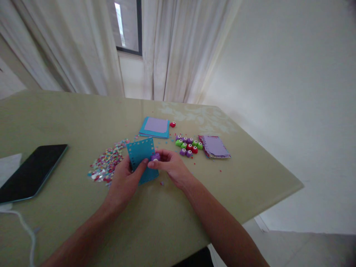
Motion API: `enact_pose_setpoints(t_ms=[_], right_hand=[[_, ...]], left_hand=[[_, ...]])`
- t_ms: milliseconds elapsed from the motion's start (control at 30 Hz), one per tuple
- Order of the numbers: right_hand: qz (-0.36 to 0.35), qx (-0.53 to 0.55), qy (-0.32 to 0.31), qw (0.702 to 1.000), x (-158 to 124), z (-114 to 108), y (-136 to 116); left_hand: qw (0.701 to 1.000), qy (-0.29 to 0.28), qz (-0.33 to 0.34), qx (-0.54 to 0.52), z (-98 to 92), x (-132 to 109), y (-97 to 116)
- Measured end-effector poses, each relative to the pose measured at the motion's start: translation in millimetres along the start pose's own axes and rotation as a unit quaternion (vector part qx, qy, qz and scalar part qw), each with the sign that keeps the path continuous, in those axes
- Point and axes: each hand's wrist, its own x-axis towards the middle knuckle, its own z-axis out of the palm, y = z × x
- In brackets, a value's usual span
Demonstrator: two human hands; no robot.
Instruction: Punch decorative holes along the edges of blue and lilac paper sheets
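My left hand (124,173) grips a blue paper card (142,149) by its left side, thumb across the front. Small punched holes run along the card's edges. At the card's right edge, my right hand (175,167) is closed around a small purple paper punch (155,157). The fingers partly hide the punch, and I cannot tell whether the paper is inside its slot. To the right of my hands stands a group of small green, purple and red paper punches (189,145). A heap of colourful paper confetti (109,161) lies left of the card.
Uncut blue and lilac paper sheets (156,125) lie farther back, with a red punch (172,124) beside them. A stack of cards with cut edges (217,146) is on the right. A dark tablet (39,168) and a white cable (31,233) occupy the left of the table (239,185).
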Motion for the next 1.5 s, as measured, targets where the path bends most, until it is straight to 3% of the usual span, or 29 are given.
enact_pose_setpoints(t_ms=[233,533,800,933,1233,1500], right_hand=[[0.001,-0.025,0.001,1.0,-1.3,0.1,-2.2],[-0.022,-0.051,-0.008,0.998,-0.4,-1.5,0.9],[-0.027,-0.02,0.002,0.999,0.8,2.8,2.4],[-0.04,-0.025,0.011,0.999,0.7,3.1,5.2],[-0.057,-0.029,0.022,0.998,3.4,4.5,9.7],[-0.046,-0.023,0.033,0.998,2.6,3.6,6.6]], left_hand=[[1.0,-0.002,0.004,0.024,-1.7,1.4,-2.7],[0.999,0.007,0.012,0.052,-1.0,-0.2,12.4],[1.0,-0.019,-0.007,-0.02,-0.9,-0.5,14.1],[0.994,-0.065,-0.034,-0.085,-0.2,-1.5,16.7],[0.997,-0.063,-0.037,-0.041,-2.9,-0.9,15.8],[0.994,-0.074,-0.049,-0.065,-4.5,0.7,21.1]])
